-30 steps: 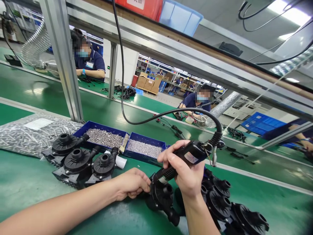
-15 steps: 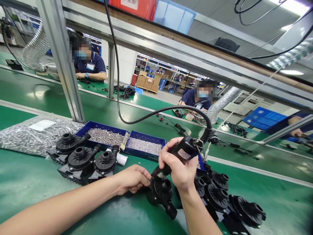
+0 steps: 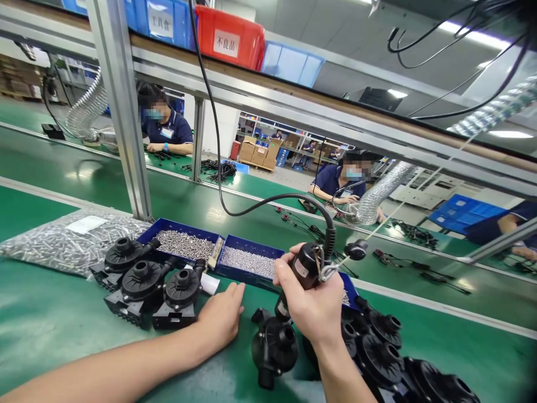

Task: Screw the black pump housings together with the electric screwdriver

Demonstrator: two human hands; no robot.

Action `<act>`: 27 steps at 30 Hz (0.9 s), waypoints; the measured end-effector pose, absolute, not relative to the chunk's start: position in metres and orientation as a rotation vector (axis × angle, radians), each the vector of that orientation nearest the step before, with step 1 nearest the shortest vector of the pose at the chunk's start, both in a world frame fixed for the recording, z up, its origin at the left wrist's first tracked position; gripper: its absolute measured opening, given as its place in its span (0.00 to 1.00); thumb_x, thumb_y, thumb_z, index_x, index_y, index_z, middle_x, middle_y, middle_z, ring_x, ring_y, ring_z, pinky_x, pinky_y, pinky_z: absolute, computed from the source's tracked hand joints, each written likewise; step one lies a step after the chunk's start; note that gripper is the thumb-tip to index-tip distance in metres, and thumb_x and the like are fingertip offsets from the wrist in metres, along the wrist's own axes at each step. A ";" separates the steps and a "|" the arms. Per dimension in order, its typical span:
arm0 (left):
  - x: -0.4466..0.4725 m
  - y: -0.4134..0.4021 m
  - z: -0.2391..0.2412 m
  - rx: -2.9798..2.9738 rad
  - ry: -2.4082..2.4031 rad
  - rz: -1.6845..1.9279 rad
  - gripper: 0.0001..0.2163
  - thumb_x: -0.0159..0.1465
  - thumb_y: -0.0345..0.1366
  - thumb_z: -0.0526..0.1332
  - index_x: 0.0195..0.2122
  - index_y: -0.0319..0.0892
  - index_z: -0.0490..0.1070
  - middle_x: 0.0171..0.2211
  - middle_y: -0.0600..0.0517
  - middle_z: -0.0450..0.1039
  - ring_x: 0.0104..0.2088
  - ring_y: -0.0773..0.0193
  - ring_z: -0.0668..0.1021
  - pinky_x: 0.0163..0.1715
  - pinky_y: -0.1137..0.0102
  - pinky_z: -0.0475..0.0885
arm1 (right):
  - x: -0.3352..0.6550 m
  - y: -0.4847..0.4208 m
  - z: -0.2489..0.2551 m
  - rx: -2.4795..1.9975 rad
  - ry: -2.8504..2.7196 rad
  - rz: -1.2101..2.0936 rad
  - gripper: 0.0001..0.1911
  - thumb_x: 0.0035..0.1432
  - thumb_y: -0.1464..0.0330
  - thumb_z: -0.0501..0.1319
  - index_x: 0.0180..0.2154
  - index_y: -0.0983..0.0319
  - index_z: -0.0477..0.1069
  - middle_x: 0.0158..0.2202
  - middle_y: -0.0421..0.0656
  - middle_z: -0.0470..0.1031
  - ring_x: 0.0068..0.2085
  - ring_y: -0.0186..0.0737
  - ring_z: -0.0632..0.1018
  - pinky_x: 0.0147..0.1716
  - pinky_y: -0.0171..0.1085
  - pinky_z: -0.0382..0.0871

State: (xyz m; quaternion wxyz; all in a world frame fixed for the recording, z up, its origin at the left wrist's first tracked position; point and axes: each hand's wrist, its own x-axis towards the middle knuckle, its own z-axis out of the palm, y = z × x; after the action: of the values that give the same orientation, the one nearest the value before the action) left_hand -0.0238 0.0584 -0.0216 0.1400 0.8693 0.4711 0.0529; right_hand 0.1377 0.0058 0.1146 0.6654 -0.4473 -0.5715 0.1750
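Observation:
My right hand (image 3: 312, 299) is wrapped around a black corded electric screwdriver (image 3: 305, 267). The screwdriver points down at a black pump (image 3: 274, 347) standing on the green bench; its tip is hidden, so I cannot tell whether it touches. My left hand (image 3: 222, 316) is off the pump, low over the bench to its left, fingers stretched forward with nothing visible in them. Just left of that hand is a black pump (image 3: 181, 294), one of several grouped there. Beyond the hands are a blue tray of small screws (image 3: 247, 262) and a blue tray of longer screws (image 3: 178, 245).
A clear bag of screws (image 3: 71, 240) lies at the left. More black pumps (image 3: 380, 358) crowd the right. The screwdriver's cable (image 3: 260, 202) loops across the view. A metal post (image 3: 121, 112) rises behind the trays. Co-workers sit across the line.
My left hand has let go of the pump and moved left, its fingers straightening. The pump has turned, its side outlet now pointing toward me. The screwdriver stands more upright.

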 end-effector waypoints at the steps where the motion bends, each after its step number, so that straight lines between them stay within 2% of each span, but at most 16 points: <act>1: -0.023 0.059 -0.020 2.543 1.389 0.093 0.24 0.75 0.29 0.52 0.71 0.33 0.60 0.59 0.36 0.70 0.50 0.42 0.81 0.49 0.51 0.79 | 0.138 0.005 0.114 -1.018 -1.302 0.403 0.10 0.67 0.65 0.70 0.43 0.59 0.71 0.29 0.39 0.75 0.27 0.39 0.77 0.28 0.36 0.74; 7: -0.020 0.064 -0.014 2.608 1.341 0.005 0.19 0.76 0.31 0.49 0.63 0.35 0.71 0.53 0.38 0.73 0.44 0.45 0.82 0.44 0.53 0.81 | 0.147 0.007 0.115 -0.951 -1.345 0.542 0.11 0.67 0.64 0.71 0.45 0.59 0.71 0.31 0.39 0.76 0.28 0.38 0.78 0.28 0.35 0.74; 12: -0.023 0.064 -0.016 2.545 1.216 0.107 0.12 0.73 0.29 0.55 0.43 0.42 0.80 0.45 0.44 0.76 0.44 0.53 0.82 0.45 0.64 0.76 | 0.169 0.009 0.122 -0.814 -1.493 0.795 0.11 0.69 0.65 0.70 0.47 0.57 0.71 0.34 0.40 0.77 0.32 0.40 0.80 0.32 0.37 0.77; 15: -0.023 0.064 -0.016 2.496 1.171 0.124 0.10 0.68 0.23 0.59 0.38 0.41 0.78 0.42 0.46 0.76 0.43 0.52 0.82 0.42 0.65 0.75 | 0.181 0.009 0.123 -0.832 -1.511 0.792 0.10 0.69 0.65 0.71 0.46 0.57 0.70 0.35 0.40 0.78 0.32 0.41 0.81 0.34 0.38 0.79; 18: -0.021 0.061 -0.013 2.509 1.221 0.029 0.15 0.59 0.16 0.59 0.44 0.35 0.77 0.49 0.38 0.76 0.41 0.47 0.82 0.41 0.60 0.75 | 0.183 0.009 0.122 -0.907 -1.485 0.699 0.11 0.69 0.65 0.71 0.45 0.57 0.71 0.35 0.41 0.79 0.32 0.41 0.81 0.33 0.38 0.79; 20: -0.020 0.055 -0.012 2.503 1.232 0.029 0.18 0.58 0.15 0.58 0.48 0.33 0.75 0.51 0.35 0.75 0.42 0.45 0.82 0.41 0.59 0.75 | 0.181 0.008 0.121 -0.932 -1.475 0.665 0.11 0.69 0.65 0.71 0.45 0.57 0.71 0.34 0.41 0.79 0.32 0.42 0.81 0.32 0.38 0.79; 23: -0.018 0.042 -0.013 2.217 1.125 0.290 0.07 0.68 0.23 0.58 0.39 0.40 0.71 0.40 0.45 0.77 0.40 0.50 0.81 0.38 0.65 0.73 | 0.178 0.007 0.121 -0.951 -1.490 0.645 0.11 0.69 0.65 0.71 0.46 0.57 0.71 0.34 0.41 0.78 0.33 0.43 0.82 0.32 0.38 0.79; 25: -0.013 0.032 -0.014 1.802 1.047 0.367 0.10 0.73 0.27 0.53 0.34 0.44 0.65 0.30 0.52 0.72 0.30 0.58 0.79 0.28 0.69 0.69 | 0.176 0.006 0.122 -0.950 -1.500 0.638 0.10 0.70 0.65 0.71 0.46 0.57 0.70 0.34 0.41 0.78 0.33 0.43 0.82 0.32 0.38 0.79; 27: -0.008 0.022 -0.013 1.432 1.027 0.301 0.11 0.73 0.27 0.49 0.34 0.44 0.62 0.26 0.57 0.67 0.17 0.65 0.71 0.17 0.73 0.60 | 0.176 0.005 0.122 -0.936 -1.514 0.646 0.10 0.70 0.65 0.70 0.46 0.56 0.70 0.34 0.40 0.78 0.33 0.43 0.82 0.33 0.38 0.78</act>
State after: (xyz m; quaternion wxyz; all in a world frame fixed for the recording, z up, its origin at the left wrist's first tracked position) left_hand -0.0076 0.0223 -0.0130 0.6265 0.6243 0.4478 0.1311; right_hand 0.1762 0.0048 0.1221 0.5845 -0.4012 -0.6487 0.2767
